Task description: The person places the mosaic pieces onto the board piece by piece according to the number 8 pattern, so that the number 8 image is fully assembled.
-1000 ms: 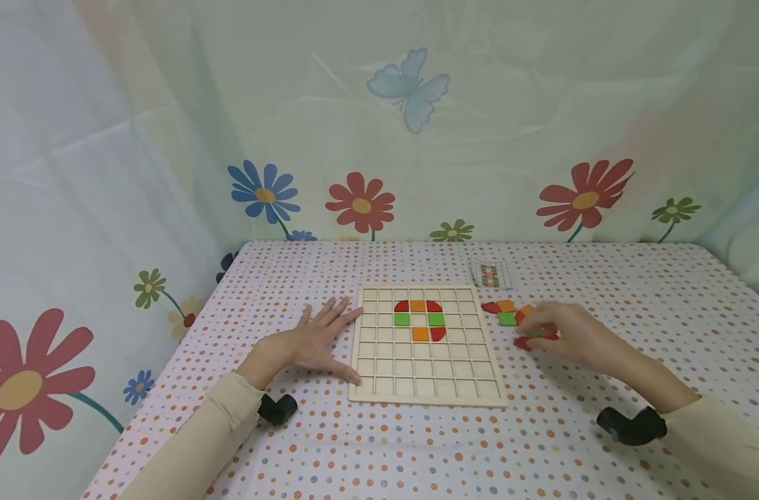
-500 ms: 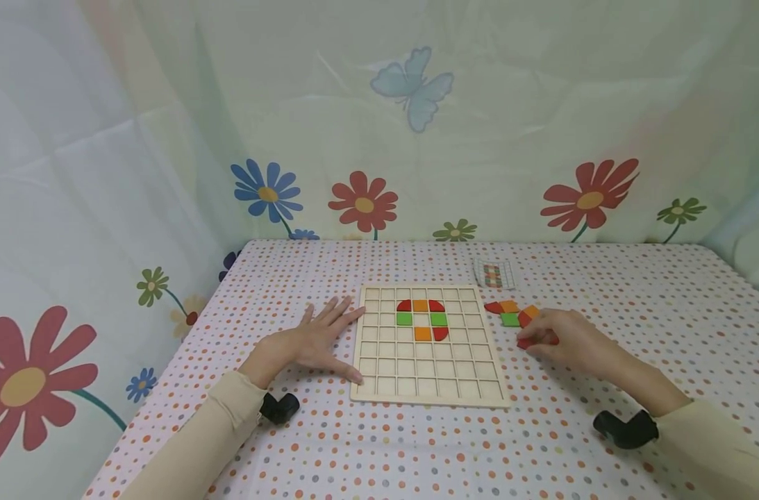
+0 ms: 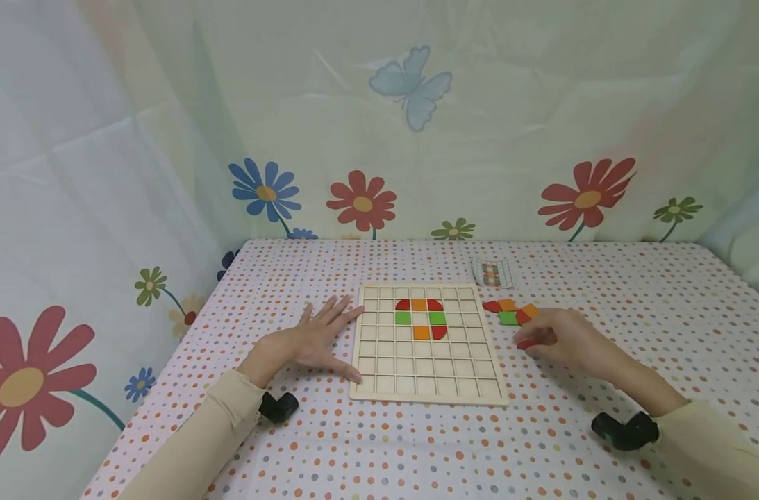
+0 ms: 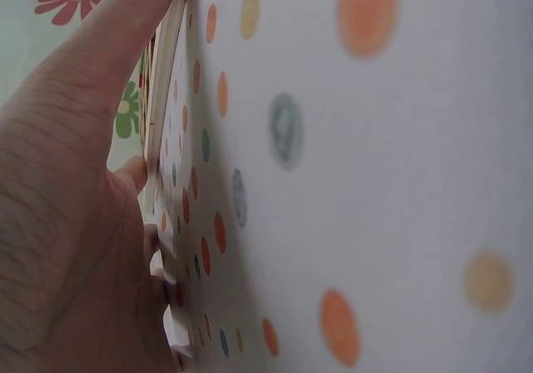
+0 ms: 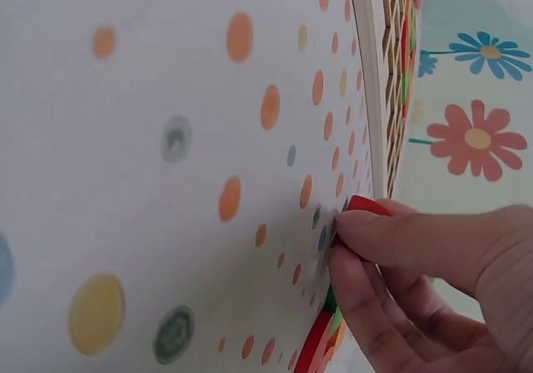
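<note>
A square wooden grid board [image 3: 429,378] lies on the table, with red, orange and green tiles set in its upper middle cells. My left hand [image 3: 319,339], fingers spread, rests along the board's left edge; the left wrist view shows the thumb [image 4: 108,36] at its side. Right of the board, my right hand [image 3: 569,340] pinches a red tile with a curved edge [image 5: 367,206] between thumb and fingertips, close to the tablecloth. Just beyond that hand lie loose tiles, among them a green square [image 3: 507,318] and an orange one [image 3: 507,305]. The hand hides part of this group.
Behind the board's far right corner lies a small pattern card [image 3: 492,273] printed with a coloured grid. A dotted cloth [image 3: 404,451] covers the table. A flowered curtain [image 3: 479,139] stands along the back and left.
My right hand has closed its fingertips on the red tile and shifted slightly; the green and red pieces seen under it earlier are now hidden. The left hand and board stay put.
</note>
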Demonstrator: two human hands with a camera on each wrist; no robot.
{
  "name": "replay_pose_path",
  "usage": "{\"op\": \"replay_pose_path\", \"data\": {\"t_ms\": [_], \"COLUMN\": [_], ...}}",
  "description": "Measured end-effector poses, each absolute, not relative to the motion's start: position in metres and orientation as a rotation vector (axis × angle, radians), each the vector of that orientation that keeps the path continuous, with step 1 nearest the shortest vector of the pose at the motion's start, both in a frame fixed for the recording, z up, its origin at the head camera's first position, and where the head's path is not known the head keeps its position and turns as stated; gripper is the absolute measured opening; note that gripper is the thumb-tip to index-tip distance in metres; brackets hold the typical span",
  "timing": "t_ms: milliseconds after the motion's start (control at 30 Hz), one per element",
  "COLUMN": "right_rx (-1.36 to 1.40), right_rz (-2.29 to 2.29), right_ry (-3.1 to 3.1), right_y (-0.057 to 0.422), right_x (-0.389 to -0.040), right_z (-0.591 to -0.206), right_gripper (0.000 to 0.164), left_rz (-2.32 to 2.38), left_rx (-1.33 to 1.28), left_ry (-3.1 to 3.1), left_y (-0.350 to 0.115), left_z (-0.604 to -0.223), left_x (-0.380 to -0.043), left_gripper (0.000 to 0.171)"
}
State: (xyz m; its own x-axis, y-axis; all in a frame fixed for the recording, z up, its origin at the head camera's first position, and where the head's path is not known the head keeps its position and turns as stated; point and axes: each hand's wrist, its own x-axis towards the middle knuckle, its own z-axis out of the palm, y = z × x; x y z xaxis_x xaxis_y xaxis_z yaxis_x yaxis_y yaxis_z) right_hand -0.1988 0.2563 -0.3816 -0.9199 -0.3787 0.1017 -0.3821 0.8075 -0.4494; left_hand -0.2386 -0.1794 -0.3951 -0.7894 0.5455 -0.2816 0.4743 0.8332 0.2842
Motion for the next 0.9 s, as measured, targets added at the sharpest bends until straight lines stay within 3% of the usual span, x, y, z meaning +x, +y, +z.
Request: {"op": "replay_pose_path", "data": {"t_ms": [333,567,733,900], "right_rx": [0.665,0.679,0.688,0.757], "right_rz": [0.782,0.806,0.807,0.856], "right_ry": [-2.97,-2.938,-2.935,-2.998], "right_y": [0.246,0.241,0.24,0.243], "right_x": [-0.197,-0.194,-0.192,-0.19], "right_z": [-0.375,-0.369,-0.367,-0.363], "right_gripper": [0.016,0.023,0.015,0.023], "left_rz": [0.289,0.317,0.315,0.322], "left_rx": [0.777,0.791,0.795,0.797], "left_ry": [2.668,2.657,2.662,2.662], "left_y": [-0.179,-0.18,-0.18,-0.18], "left_z": [-0.392,-0.394,-0.394,-0.395], "left_x": [-0.237,-0.238,-0.237,-0.238], "left_gripper": [0.121,0.122,0.12,0.119]}}
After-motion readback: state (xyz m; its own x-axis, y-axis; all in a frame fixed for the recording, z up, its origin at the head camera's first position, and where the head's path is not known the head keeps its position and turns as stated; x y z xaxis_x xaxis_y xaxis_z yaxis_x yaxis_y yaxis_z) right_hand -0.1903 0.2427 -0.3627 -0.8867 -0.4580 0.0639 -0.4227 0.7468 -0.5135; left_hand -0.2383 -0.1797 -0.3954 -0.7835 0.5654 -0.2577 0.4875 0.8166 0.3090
